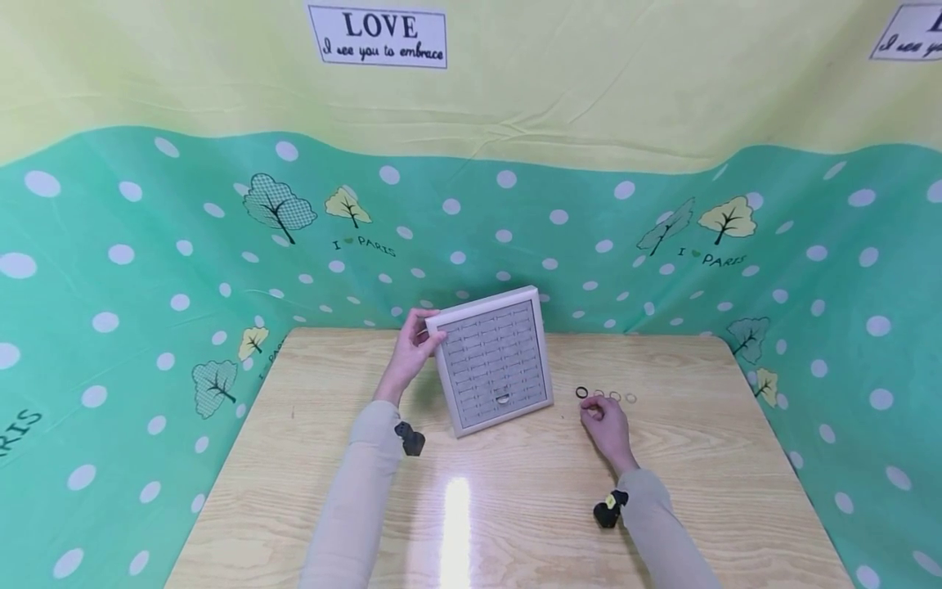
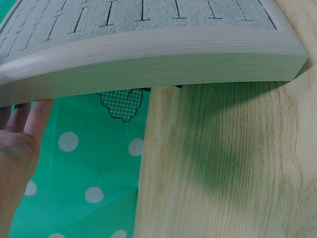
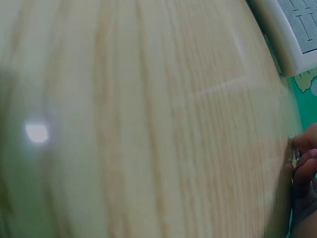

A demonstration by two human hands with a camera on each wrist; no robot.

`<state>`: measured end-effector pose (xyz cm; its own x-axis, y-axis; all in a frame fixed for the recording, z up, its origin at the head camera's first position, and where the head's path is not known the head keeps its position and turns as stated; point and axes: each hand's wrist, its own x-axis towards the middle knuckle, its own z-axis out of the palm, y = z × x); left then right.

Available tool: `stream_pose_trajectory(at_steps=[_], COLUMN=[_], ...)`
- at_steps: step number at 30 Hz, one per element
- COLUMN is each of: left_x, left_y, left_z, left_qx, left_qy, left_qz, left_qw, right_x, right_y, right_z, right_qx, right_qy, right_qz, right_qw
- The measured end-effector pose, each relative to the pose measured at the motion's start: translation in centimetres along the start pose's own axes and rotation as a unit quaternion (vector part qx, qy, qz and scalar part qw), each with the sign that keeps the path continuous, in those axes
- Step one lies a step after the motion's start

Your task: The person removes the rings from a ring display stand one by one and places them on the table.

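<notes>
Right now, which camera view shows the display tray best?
The head view, because the display tray shows nearly whole there. The left wrist view gives one side and part of the front; the right wrist view, only a corner.

Glossy wooden tabletop (image 1: 526,483), rough matt tray lining (image 1: 491,360)

Reaching forward with left arm (image 1: 356,495) and right arm (image 1: 666,532), sleeved to the wrists. Gripping with left hand (image 1: 412,350), thumb in front and fingers behind. Curling the fingers of right hand (image 1: 609,427) toward the thumb; pinching or not, hard to tell.
</notes>
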<state>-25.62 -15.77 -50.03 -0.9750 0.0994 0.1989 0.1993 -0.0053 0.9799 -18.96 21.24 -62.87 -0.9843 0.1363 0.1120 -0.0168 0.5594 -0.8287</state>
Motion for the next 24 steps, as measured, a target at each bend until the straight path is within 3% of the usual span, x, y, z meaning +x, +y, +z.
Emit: stream_pose_trajectory(at_steps=[16, 21, 24], left_x=[0.0, 0.0, 0.0], left_y=[0.0, 0.1, 0.1], left_z=[0.0, 0.0, 0.0], left_qx=[-0.001, -0.002, -0.001], left_qy=[0.001, 0.001, 0.002], left_qz=[-0.007, -0.008, -0.007], left_qw=[1.0000, 1.0000, 1.0000], right_x=[-0.7, -0.8, -1.5], right_y=[-1.4, -2.6, -5.3], right_z=[-0.1, 0.2, -0.1], right_qx=[0.076, 0.091, 0.100], right_qy=[-0.009, -0.010, -0.021], right_qz=[0.015, 0.001, 0.005], right_qw=[0.997, 0.996, 0.995])
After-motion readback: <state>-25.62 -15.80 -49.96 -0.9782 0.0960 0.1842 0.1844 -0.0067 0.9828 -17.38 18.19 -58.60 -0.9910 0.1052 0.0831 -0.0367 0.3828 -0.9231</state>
